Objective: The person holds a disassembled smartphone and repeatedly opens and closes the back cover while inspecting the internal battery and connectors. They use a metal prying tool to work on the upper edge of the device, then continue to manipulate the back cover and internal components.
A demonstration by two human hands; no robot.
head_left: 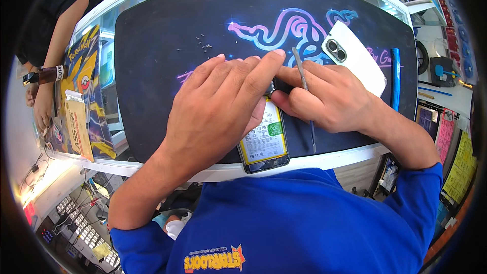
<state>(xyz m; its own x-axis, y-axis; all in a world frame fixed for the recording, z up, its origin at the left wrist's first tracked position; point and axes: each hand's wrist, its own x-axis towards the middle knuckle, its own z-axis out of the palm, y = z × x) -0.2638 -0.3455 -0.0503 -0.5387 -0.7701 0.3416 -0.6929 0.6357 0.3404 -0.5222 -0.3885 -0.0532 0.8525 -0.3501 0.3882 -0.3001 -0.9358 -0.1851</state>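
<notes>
An opened phone point(264, 144), battery showing, lies face down on the dark mat point(152, 71) at the bench's near edge. Our left hand point(223, 101) presses flat over its upper half, fingers unclenched and spread; our right hand point(324, 99) pinches a thin metal pry tool point(303, 78), tip hidden near the phone's top. We judge this the prying stage inside the case; next calls for a steady, shallow lever. The white back cover point(355, 58), loose screws point(204, 45) and a blue pen point(395, 78) lie beyond.
</notes>
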